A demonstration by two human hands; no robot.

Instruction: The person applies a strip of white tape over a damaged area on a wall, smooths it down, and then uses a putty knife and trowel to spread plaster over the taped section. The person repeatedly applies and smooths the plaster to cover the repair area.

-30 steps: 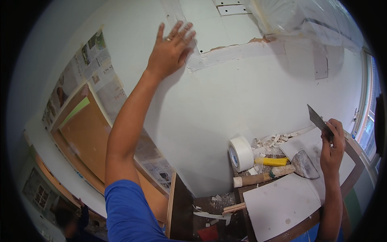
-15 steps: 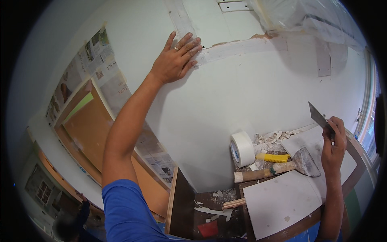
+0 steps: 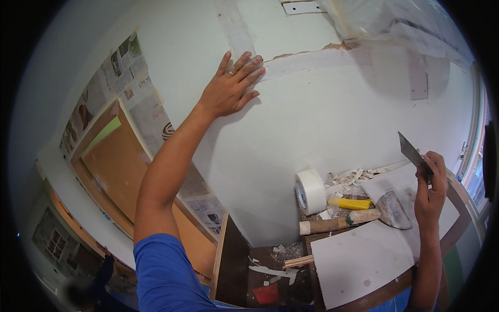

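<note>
My left hand [image 3: 235, 87] lies on the white wall [image 3: 306, 122], fingers spread, beside the corner where two pale patched strips meet. The horizontal strip [image 3: 317, 63] has a ragged brown upper edge, and the other strip [image 3: 235, 28] runs upward. Off to the right, my right hand [image 3: 432, 187] grips a putty knife [image 3: 411, 151], its thin dark blade tilted up and left, clear of the wall. Below lies a wide scraper [image 3: 394, 210] with a wooden handle, near a yellow utility knife [image 3: 349, 203] and a roll of white tape [image 3: 312, 192].
White board pieces [image 3: 364, 260] cover part of the cabinet top, with scraps behind. An open compartment [image 3: 270, 270] holds debris and a red piece [image 3: 266, 294]. Plastic sheeting [image 3: 410, 26] hangs upper right. Newspaper [image 3: 130, 78] borders an orange panel [image 3: 117, 156]. Another person [image 3: 104, 275] is at lower left.
My left hand has slid slightly down and to the right along the wall. My right hand and the putty knife have barely moved. The other person has shifted a little lower.
</note>
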